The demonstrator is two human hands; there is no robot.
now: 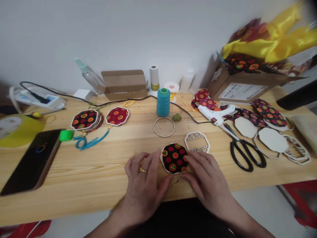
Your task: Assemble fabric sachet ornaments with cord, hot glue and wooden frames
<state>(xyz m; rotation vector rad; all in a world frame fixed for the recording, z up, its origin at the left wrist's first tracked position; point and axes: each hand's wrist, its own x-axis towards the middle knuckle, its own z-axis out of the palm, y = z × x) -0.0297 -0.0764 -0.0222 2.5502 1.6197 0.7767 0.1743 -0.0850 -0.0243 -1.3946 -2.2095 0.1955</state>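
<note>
A black fabric piece with red, orange and green flower patterns [174, 157] lies on a pale scalloped wooden shape near the table's front edge. My left hand [145, 178], with a gold ring, touches its left rim with the fingertips. On the opposite side my right hand [206, 175] has its fingers on the right rim and the thumb at the lower edge. Both hands hold the piece between them, flat on the table. A cut-out wooden frame [197, 142] lies just behind my right hand. Beyond the piece is a thin wooden ring [164, 127].
Black-handled scissors [244, 148] and a white glue gun [216, 114] lie at right, near wooden shapes [273, 139]. A teal thread spool [163, 103] stands behind the ring. Finished pieces [85, 120], a phone [32, 160] and a black cable are left. A cardboard box [237, 87] holds fabric.
</note>
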